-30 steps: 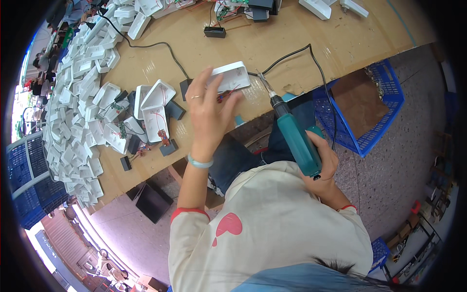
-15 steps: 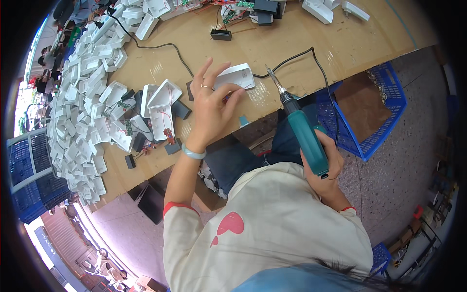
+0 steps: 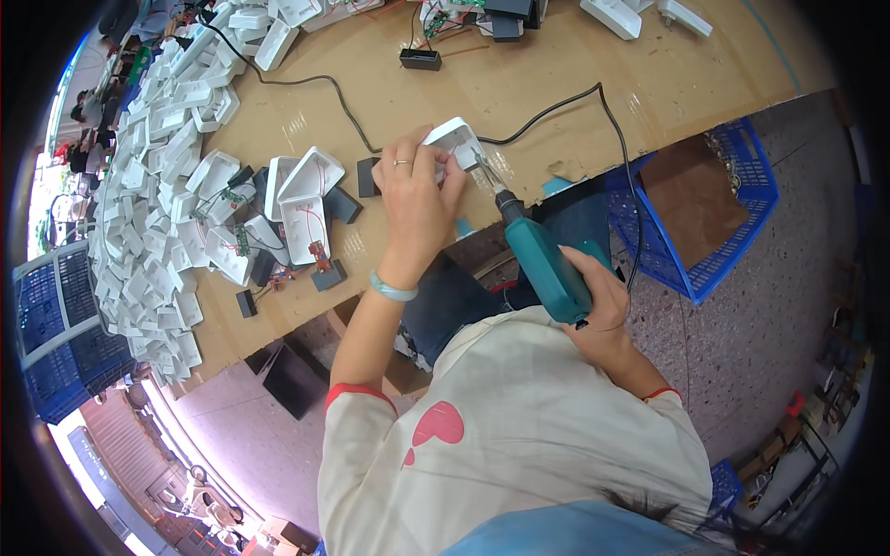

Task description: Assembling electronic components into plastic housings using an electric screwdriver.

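Your left hand [image 3: 414, 190] holds a white case [image 3: 454, 135], seemingly mid-work; your right hand [image 3: 601, 295] grips a green tool [image 3: 549, 271]; most heaped cases [image 3: 171, 192] look unfilled.

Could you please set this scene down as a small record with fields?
View: head camera, looking down at the worker's hands
Left hand: fingers curled at the left end of a white case
Right hand: wrapped around a teal power tool
Tool tip: at the case's right end; contact cannot be told
Surface: brown table
Left side: large pile of white cases
Right side: blue basket with a brown sheet inside
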A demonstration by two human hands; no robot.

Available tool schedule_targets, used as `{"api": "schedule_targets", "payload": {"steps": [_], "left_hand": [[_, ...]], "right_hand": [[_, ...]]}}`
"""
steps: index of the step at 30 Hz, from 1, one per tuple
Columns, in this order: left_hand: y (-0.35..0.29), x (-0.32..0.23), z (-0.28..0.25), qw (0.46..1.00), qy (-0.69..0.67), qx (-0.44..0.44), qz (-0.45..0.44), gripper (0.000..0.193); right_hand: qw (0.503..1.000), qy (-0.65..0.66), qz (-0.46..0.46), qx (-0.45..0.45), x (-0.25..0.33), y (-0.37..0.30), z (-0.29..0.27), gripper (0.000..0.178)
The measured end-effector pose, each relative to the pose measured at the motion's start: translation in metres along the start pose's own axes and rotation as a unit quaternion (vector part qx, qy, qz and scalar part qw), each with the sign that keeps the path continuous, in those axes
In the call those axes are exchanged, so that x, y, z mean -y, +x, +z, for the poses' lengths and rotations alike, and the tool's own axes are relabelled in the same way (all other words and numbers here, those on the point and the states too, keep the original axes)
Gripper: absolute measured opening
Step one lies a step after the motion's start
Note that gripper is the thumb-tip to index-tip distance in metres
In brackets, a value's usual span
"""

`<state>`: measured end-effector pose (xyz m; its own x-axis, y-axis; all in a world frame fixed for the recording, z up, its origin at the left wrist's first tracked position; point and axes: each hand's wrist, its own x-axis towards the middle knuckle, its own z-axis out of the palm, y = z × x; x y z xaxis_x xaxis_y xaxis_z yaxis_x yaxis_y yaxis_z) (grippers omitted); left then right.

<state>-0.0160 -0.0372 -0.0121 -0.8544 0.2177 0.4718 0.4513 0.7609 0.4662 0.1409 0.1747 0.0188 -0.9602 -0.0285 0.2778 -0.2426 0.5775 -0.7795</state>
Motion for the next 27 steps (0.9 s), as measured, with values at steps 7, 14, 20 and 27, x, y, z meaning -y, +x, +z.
{"api": "schedule_targets", "payload": {"steps": [7, 14, 20, 27], "left_hand": [[-0.002, -0.002, 0.002, 0.995, 0.074, -0.057, 0.026, 0.014], [0.002, -0.008, 0.001, 0.991, 0.108, -0.072, 0.022, 0.012], [0.005, -0.013, 0.002, 0.984, 0.155, -0.075, 0.042, 0.012], [0.006, -0.011, 0.006, 0.982, 0.168, -0.077, 0.048, 0.013]], "right_hand": [[1.000, 0.000, -0.014, 0.020, -0.008, 0.016, 0.006, 0.056], [0.999, -0.006, -0.036, 0.029, -0.017, 0.028, 0.004, 0.054], [0.998, -0.014, -0.048, 0.041, -0.018, 0.035, 0.005, 0.052], [0.999, -0.006, -0.043, 0.014, -0.018, 0.040, 0.008, 0.062]]}}
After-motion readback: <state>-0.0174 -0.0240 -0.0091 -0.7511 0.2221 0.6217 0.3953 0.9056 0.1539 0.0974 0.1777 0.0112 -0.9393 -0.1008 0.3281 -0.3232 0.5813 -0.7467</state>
